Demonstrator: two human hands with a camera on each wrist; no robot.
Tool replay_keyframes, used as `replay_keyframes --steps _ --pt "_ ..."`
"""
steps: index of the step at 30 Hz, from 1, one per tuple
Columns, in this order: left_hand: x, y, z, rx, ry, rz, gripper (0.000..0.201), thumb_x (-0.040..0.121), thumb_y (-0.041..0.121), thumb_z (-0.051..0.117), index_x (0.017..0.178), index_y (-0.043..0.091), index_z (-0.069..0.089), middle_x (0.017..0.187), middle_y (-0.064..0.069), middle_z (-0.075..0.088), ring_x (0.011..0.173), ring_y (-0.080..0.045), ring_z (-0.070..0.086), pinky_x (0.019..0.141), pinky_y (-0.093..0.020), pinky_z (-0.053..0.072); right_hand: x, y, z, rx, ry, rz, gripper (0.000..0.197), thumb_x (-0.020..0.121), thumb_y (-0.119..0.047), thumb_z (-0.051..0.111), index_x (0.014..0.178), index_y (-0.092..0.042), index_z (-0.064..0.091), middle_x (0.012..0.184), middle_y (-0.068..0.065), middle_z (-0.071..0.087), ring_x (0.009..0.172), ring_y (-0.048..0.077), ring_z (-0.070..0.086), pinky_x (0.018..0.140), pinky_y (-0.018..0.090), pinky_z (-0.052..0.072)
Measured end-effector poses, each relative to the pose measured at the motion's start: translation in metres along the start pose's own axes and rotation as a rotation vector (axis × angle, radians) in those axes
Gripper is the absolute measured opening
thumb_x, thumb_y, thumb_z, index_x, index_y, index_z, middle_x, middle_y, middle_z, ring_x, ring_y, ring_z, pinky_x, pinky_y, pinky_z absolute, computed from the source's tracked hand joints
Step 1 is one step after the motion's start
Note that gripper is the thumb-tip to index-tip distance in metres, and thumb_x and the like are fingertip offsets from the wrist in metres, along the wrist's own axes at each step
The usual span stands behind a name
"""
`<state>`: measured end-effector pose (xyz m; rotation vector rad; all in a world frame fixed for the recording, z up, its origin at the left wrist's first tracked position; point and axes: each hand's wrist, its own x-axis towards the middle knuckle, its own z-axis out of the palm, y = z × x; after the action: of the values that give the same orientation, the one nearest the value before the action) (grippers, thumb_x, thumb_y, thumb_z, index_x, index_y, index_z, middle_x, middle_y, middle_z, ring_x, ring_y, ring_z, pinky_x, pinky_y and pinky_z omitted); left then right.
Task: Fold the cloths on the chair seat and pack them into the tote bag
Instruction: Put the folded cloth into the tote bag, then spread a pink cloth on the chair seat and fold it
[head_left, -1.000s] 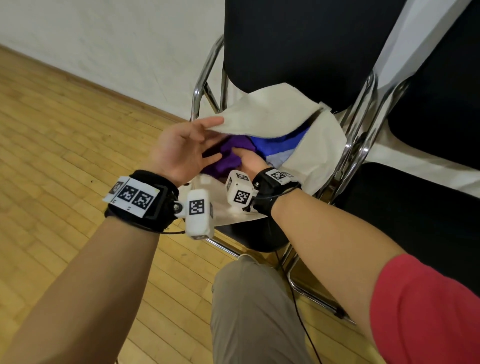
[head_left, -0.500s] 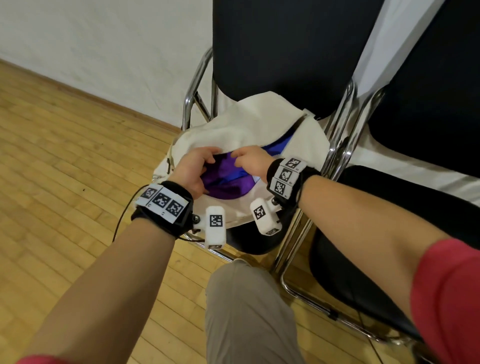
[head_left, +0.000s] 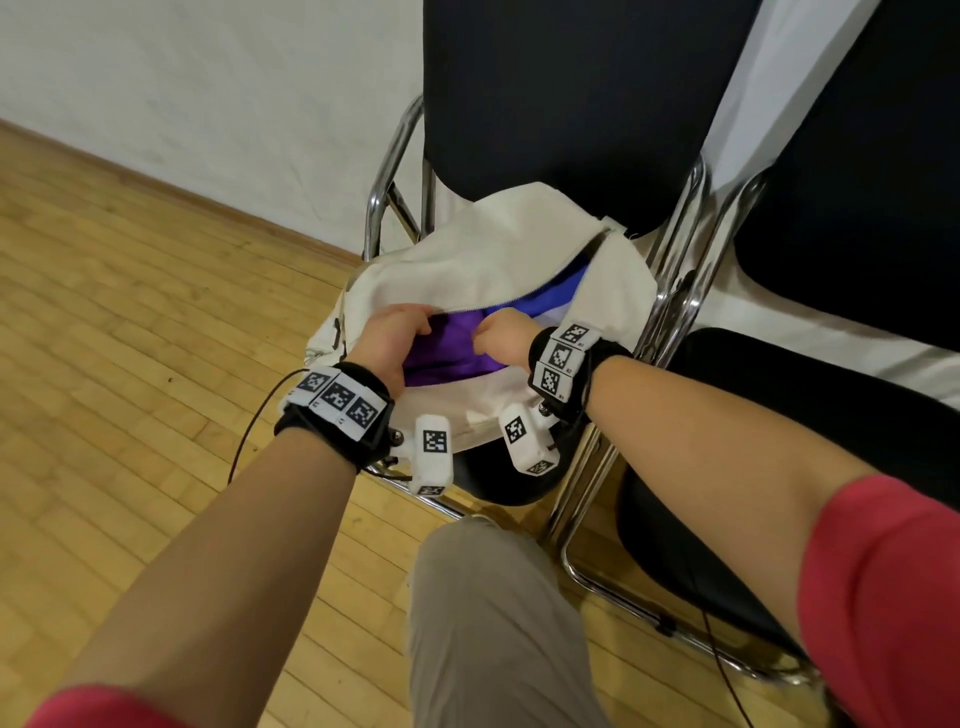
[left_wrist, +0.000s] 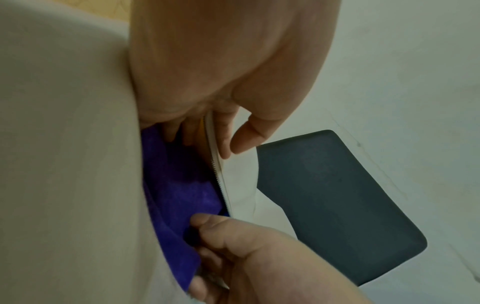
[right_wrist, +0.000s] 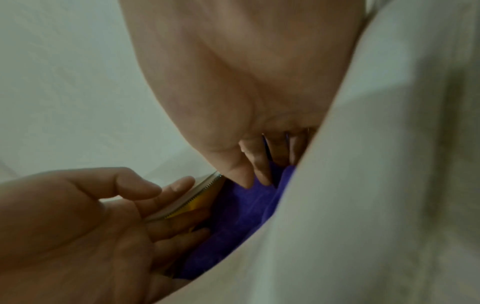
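Note:
A cream tote bag lies on the black chair seat, its zipped mouth facing me. Inside it sit a purple cloth and, further back, a blue cloth. My left hand pinches the bag's upper zipper edge, thumb outside and fingers inside. My right hand is curled at the same edge a little to the right. Its fingers dig in against the purple cloth. Both hands' fingertips are hidden in the head view.
The chair's black backrest rises right behind the bag, with chrome tubing on both sides. A second black chair stands close on the right. My knee is just in front of the seat. Wooden floor spreads to the left.
My left hand, which held the bag's flap up with straight fingers, has curled onto the zipper edge and lowered it. My right hand has come out of the bag up to the edge.

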<state>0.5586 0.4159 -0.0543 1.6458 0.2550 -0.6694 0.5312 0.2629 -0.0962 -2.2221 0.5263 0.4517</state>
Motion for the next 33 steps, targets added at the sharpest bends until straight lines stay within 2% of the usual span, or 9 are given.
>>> replay_keyframes --steps 4,6,9,13,17,20,23,27,33 --pt "-0.005 0.004 0.003 0.053 0.028 -0.018 0.044 0.064 0.011 0.053 0.1 0.021 0.075 0.113 -0.007 0.07 0.114 -0.031 0.06 0.104 -0.047 0.048 -0.01 -0.001 0.001 0.094 0.075 -0.041 0.033 0.09 -0.002 0.053 0.118 0.011 0.062 0.097 0.023 0.062 0.084 0.023 0.05 0.072 0.03 0.042" --pt "-0.007 0.005 0.004 0.05 0.045 0.013 0.034 0.068 0.011 0.055 0.095 0.024 0.072 0.108 -0.005 0.068 0.115 -0.03 0.058 0.104 -0.05 0.047 -0.02 0.001 -0.006 0.198 0.135 -0.067 0.031 0.089 0.0 0.052 0.118 0.002 0.063 0.093 0.011 0.059 0.083 0.022 0.052 0.073 0.028 0.04" --pt "-0.027 0.014 0.011 0.04 0.028 0.061 0.032 0.073 0.01 0.058 0.099 0.023 0.067 0.106 -0.002 0.064 0.114 -0.028 0.057 0.103 -0.045 0.047 -0.044 0.007 -0.025 0.282 0.201 -0.064 0.04 0.093 0.0 0.048 0.131 -0.008 0.059 0.119 0.008 0.06 0.109 0.023 0.057 0.086 0.026 0.041" --pt "-0.052 0.028 0.023 -0.005 -0.038 0.118 0.041 0.069 0.015 0.06 0.108 0.024 0.063 0.098 0.002 0.058 0.097 -0.018 0.052 0.071 -0.03 0.041 -0.079 0.022 -0.051 0.339 0.299 -0.08 0.04 0.092 0.001 0.05 0.131 -0.004 0.059 0.132 0.013 0.059 0.122 0.025 0.055 0.097 0.026 0.043" --pt "-0.077 0.033 0.051 0.018 -0.089 0.153 0.034 0.083 0.012 0.057 0.116 0.021 0.062 0.112 -0.002 0.058 0.102 -0.019 0.053 0.072 -0.031 0.042 -0.124 0.044 -0.074 0.375 0.387 -0.057 0.039 0.091 -0.005 0.058 0.129 -0.009 0.061 0.123 0.01 0.06 0.113 0.023 0.057 0.088 0.026 0.043" --pt "-0.103 0.034 0.088 0.111 -0.138 0.19 0.023 0.09 0.007 0.05 0.109 0.015 0.059 0.099 -0.003 0.053 0.089 -0.019 0.053 0.075 -0.032 0.045 -0.164 0.067 -0.09 0.411 0.431 -0.016 0.039 0.089 -0.008 0.06 0.128 -0.012 0.062 0.115 0.008 0.062 0.098 0.023 0.06 0.082 0.031 0.049" --pt "-0.134 0.029 0.13 0.202 -0.23 0.227 0.025 0.09 0.008 0.051 0.112 0.011 0.061 0.111 -0.005 0.054 0.104 -0.022 0.05 0.08 -0.037 0.047 -0.211 0.101 -0.106 0.421 0.488 0.006 0.038 0.089 -0.008 0.06 0.127 -0.011 0.063 0.114 0.006 0.063 0.101 0.022 0.059 0.088 0.035 0.051" --pt "-0.181 0.009 0.199 0.351 -0.392 0.321 0.016 0.092 0.007 0.049 0.088 0.016 0.061 0.096 -0.008 0.053 0.09 -0.022 0.05 0.079 -0.037 0.045 -0.279 0.164 -0.125 0.503 0.548 0.113 0.037 0.091 -0.01 0.062 0.128 -0.014 0.061 0.104 0.009 0.062 0.098 0.023 0.06 0.089 0.037 0.053" --pt "-0.256 -0.035 0.314 0.397 -0.549 0.322 0.024 0.092 0.005 0.05 0.107 0.017 0.063 0.102 -0.004 0.055 0.107 -0.021 0.051 0.085 -0.038 0.047 -0.386 0.272 -0.148 0.571 0.661 0.252 0.035 0.091 -0.009 0.062 0.124 -0.018 0.058 0.095 0.009 0.057 0.086 0.021 0.056 0.073 0.038 0.054"
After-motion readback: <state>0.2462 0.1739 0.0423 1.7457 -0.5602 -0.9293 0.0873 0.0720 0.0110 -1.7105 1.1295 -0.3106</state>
